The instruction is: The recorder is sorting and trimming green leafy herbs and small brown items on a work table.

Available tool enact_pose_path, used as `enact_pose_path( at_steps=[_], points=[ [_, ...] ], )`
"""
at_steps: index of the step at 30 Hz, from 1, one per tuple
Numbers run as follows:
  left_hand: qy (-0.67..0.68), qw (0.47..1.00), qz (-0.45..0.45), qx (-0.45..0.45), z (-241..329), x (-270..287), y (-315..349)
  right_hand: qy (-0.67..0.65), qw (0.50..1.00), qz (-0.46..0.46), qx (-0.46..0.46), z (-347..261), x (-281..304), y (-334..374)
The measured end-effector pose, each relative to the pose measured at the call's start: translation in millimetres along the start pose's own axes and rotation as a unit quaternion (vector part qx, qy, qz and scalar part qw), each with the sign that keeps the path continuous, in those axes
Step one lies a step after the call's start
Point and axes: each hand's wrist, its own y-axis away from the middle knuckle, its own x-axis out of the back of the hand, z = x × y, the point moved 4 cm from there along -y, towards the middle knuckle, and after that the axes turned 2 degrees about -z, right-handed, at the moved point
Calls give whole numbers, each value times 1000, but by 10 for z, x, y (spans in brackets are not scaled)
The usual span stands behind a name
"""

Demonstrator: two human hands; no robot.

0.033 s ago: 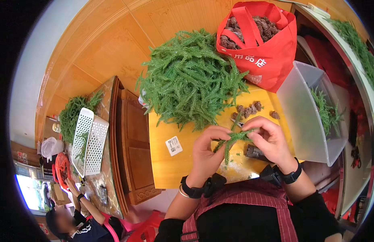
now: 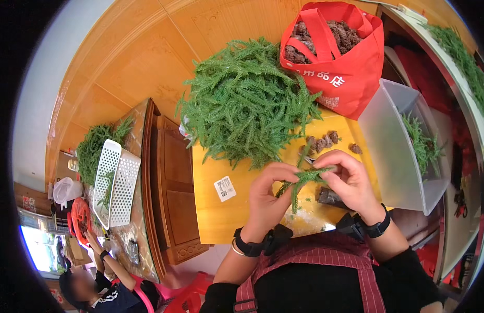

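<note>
Over the yellow table (image 2: 216, 208), close to your body, your two hands meet on one small green sprig (image 2: 300, 180). Your left hand (image 2: 267, 201) has its fingers closed on the left end of the sprig. Your right hand (image 2: 349, 180) pinches the right end with its fingers closed too. The sprig hangs between them, with one tip pointing down.

Just past your hands sits a big pile of green sprigs (image 2: 247, 99) on the table. A few brown cones (image 2: 323, 142) lie near it, close to your right hand. Behind them stands a red bag (image 2: 346, 73) full of more brown cones. To your right is a clear plastic box (image 2: 393, 151) with some green sprigs inside.

Far to your left, a white basket (image 2: 114, 182) rests on another table, beside more green sprigs. Another person (image 2: 98, 292) sits down there in the lower left corner.
</note>
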Motion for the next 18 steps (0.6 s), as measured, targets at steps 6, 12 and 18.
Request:
enact_pose_path(
  at_steps=[6, 12, 18],
  points=[
    [-47, 998, -7, -44, 36, 16, -10, -69, 996, 10, 53, -53, -12, -10],
    [-111, 990, -4, -90, 122, 11, -24, -76, 995, 13, 60, -88, -23, -13],
    [-164, 979, -11, -124, 183, 9, -22, -37, 996, 9, 78, -107, -23, -14]
  ],
)
